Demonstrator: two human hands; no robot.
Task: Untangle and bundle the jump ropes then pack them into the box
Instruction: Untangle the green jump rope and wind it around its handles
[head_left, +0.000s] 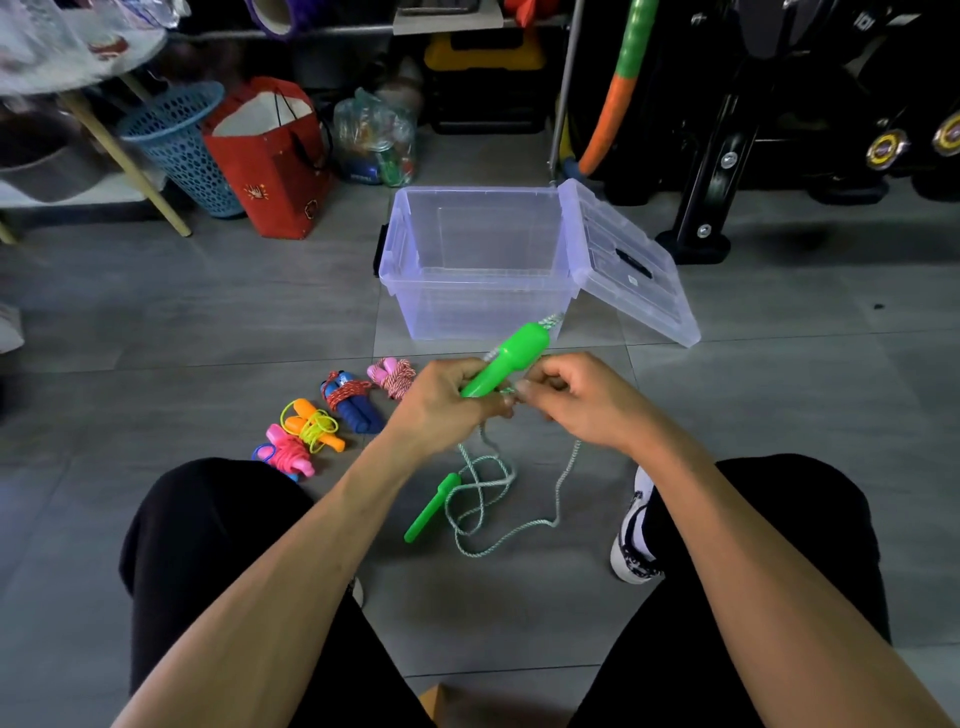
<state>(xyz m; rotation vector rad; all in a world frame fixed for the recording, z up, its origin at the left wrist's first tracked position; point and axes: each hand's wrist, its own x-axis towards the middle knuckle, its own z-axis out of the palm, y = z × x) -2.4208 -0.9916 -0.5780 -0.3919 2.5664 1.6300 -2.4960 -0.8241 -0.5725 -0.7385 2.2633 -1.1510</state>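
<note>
Four bundled ropes (332, 415) are lined up on the floor while a green handle (506, 361) is clamped in the left hand (447, 402), its cord (511, 392) pinched by the right hand (574, 397), just before the open box (475, 260).

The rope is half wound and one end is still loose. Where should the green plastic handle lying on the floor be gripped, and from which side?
Probably at the thick upper end of the green plastic handle on the floor, from above. It lies flat and slanted, and the white-green cord leaves it there, so the looped cord follows without dragging.
</note>
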